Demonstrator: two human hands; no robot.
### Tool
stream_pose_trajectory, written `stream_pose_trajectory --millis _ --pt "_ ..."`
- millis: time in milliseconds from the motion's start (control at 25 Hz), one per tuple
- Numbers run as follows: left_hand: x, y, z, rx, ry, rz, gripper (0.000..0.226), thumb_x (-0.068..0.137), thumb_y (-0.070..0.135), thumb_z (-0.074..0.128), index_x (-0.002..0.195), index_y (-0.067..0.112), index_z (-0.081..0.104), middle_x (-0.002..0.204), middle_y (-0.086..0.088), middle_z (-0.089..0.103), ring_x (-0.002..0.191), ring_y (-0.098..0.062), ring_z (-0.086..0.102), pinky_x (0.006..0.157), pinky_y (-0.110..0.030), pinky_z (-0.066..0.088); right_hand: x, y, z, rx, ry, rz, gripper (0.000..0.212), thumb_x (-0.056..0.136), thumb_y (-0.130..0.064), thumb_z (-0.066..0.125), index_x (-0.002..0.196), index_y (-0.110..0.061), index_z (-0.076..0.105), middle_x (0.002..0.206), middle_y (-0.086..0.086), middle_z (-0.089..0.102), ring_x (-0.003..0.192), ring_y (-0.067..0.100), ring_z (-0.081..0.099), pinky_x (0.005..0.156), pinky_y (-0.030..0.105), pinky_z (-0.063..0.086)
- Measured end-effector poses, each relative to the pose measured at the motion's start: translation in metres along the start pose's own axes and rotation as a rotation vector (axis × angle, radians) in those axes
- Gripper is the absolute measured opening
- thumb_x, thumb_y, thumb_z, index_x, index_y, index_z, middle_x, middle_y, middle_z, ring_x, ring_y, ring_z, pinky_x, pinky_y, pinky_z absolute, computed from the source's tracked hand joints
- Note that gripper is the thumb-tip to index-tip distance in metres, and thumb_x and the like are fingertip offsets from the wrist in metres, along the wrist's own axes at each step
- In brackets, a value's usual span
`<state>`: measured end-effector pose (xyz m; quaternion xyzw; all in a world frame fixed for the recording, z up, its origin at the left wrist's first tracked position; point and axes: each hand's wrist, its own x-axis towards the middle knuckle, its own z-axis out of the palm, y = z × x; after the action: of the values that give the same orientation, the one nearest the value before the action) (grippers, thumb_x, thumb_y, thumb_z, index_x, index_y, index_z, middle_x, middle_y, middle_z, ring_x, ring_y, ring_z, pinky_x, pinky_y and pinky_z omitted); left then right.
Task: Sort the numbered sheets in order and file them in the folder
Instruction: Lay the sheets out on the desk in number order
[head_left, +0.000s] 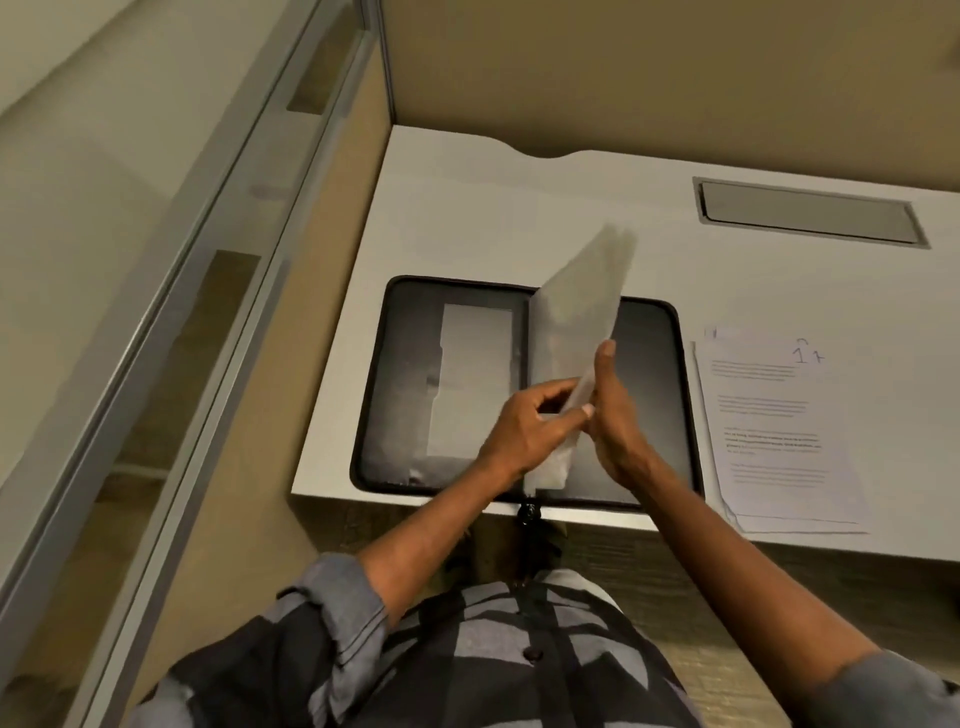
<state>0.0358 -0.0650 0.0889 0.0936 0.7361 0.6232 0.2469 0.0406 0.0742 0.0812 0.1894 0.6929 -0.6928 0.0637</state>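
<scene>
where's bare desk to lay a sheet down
Bare desk runs behind the folder up to the partition, and between the sheet stack and the cable hatch. The front is crowded: folder, stack, left hand and right hand holding the sleeves.

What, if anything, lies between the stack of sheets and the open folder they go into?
Nothing lies on the desk between the stack of sheets and the folder. But the folder's clear sleeves stand raised over its middle, held between the left hand and right hand.
</scene>
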Motion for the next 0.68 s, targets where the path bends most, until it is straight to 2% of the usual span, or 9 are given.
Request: stream_pose_trajectory --millis 80,160,320,400,440,480,520,560,680 --pt "0.007 0.001 0.02 0.0 -0.135 -0.008 0.044 0.096 0.042 0.067 0.138 0.029 0.059 0.135 0.005 0.062 0.111 0.001 0.06 0.092 -0.02 0.055 0.0 0.0 -0.035 -0.022 0.048 -0.019 0.066 0.094 -0.078 0.037 0.143 -0.036 0.049 0.139 -0.001 0.061 0.127 0.019 0.06 0.104 0.043 0.05" --pt "0.015 -0.011 0.034 0.08 -0.154 0.005 0.035 0.098 0.048 0.062 0.13 0.036 0.064 0.136 0.007 0.06 0.115 -0.004 0.059 0.094 -0.023 0.054 -0.001 0.009 -0.069 -0.102 0.112 -0.003 0.06 0.096 -0.07 0.046 0.146 -0.036 0.043 0.142 -0.003 0.056 0.129 0.02 0.057 0.103 0.045 0.05" --pt "0.023 -0.052 0.042 0.12 0.072 -0.063 0.03 0.103 0.042 0.056 0.126 0.03 0.07 0.127 0.007 0.062 0.118 -0.012 0.062 0.093 -0.015 0.044 -0.001 0.045 -0.126 -0.47 0.183 0.005 0.069 0.102 -0.015 0.057 0.16 -0.02 0.021 0.156 0.009 0.039 0.134 0.028 0.046 0.109 0.048 0.042" --pt "0.026 -0.077 0.043 0.312 0.193 -0.102 0.038 0.103 0.041 0.055 0.139 0.028 0.059 0.143 0.0 0.055 0.134 -0.021 0.052 0.108 -0.024 0.038 0.001 0.067 -0.15 -0.643 0.174 0.007 0.081 0.095 0.004 0.055 0.162 -0.018 0.014 0.163 0.013 0.029 0.144 0.034 0.037 0.117 0.049 0.034" --pt "0.025 -0.089 0.042 0.498 0.187 -0.13 0.048 0.103 0.046 0.053 0.148 0.03 0.048 0.157 0.0 0.042 0.146 -0.024 0.038 0.12 -0.037 0.027 0.0 0.077 -0.159 -0.695 0.166 -0.008 0.084 0.092 0.008 0.056 0.162 -0.016 0.015 0.164 0.014 0.027 0.147 0.034 0.034 0.12 0.045 0.03" --pt "0.023 -0.1 0.042 0.691 0.133 -0.164 0.06 0.102 0.054 0.049 0.156 0.034 0.033 0.167 0.004 0.02 0.156 -0.026 0.016 0.124 -0.052 0.008 0.001 0.088 -0.167 -0.745 0.138 -0.043 0.085 0.092 0.006 0.06 0.161 -0.016 0.016 0.165 0.013 0.025 0.149 0.033 0.031 0.121 0.042 0.028" --pt "0.022 -0.109 0.04 0.858 0.059 -0.201 0.071 0.101 0.062 0.043 0.161 0.039 0.014 0.168 0.009 -0.006 0.157 -0.025 -0.006 0.118 -0.062 -0.009 0.001 0.099 -0.172 -0.814 0.078 -0.068 0.086 0.093 -0.002 0.066 0.161 -0.018 0.017 0.167 0.012 0.023 0.152 0.033 0.027 0.123 0.043 0.025" --pt "0.021 -0.115 0.04 0.969 -0.003 -0.229 0.079 0.098 0.07 0.037 0.161 0.043 -0.003 0.164 0.009 -0.025 0.154 -0.025 -0.023 0.111 -0.067 -0.017 0.001 0.11 -0.176 -0.911 0.001 -0.072 0.087 0.094 -0.015 0.07 0.162 -0.021 0.016 0.168 0.011 0.017 0.155 0.033 0.019 0.125 0.048 0.023" --pt "0.02 -0.123 0.04 1.071 -0.071 -0.26 0.09 0.09 0.084 0.027 0.153 0.047 -0.026 0.159 0.011 -0.042 0.147 -0.024 -0.037 0.109 -0.078 -0.016 -0.006 0.129 -0.177 -1.092 -0.18 -0.085 0.084 0.097 -0.038 0.065 0.162 -0.028 0.012 0.17 0.009 -0.007 0.156 0.034 -0.009 0.125 0.049 0.011"
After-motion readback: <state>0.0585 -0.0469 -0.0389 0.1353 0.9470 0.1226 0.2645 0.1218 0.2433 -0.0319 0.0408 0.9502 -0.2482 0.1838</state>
